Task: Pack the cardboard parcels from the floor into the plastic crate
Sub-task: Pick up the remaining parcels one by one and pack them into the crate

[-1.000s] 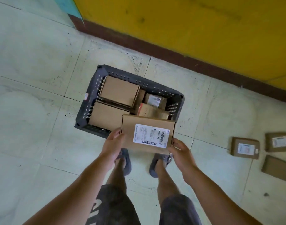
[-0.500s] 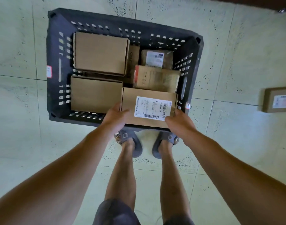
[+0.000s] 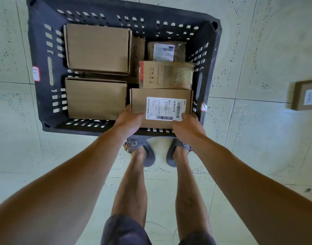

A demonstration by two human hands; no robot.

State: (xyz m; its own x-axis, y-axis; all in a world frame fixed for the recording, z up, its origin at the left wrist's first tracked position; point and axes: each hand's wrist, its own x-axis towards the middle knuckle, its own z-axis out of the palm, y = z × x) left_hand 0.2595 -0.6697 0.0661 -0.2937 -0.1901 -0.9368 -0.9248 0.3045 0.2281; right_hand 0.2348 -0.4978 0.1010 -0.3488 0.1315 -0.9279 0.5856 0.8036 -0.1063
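Labelled parcel label-up, long axis left-right, left hand, right hand gripping near corners

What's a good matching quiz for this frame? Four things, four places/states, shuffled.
1 left hand
2 red-edged parcel
3 crate
4 sandals

A on the floor, holding parcels
B on the feet
C holds the labelled parcel at its near left corner
D in the crate, just beyond the labelled parcel

Pairs: 1-C, 2-D, 3-A, 4-B
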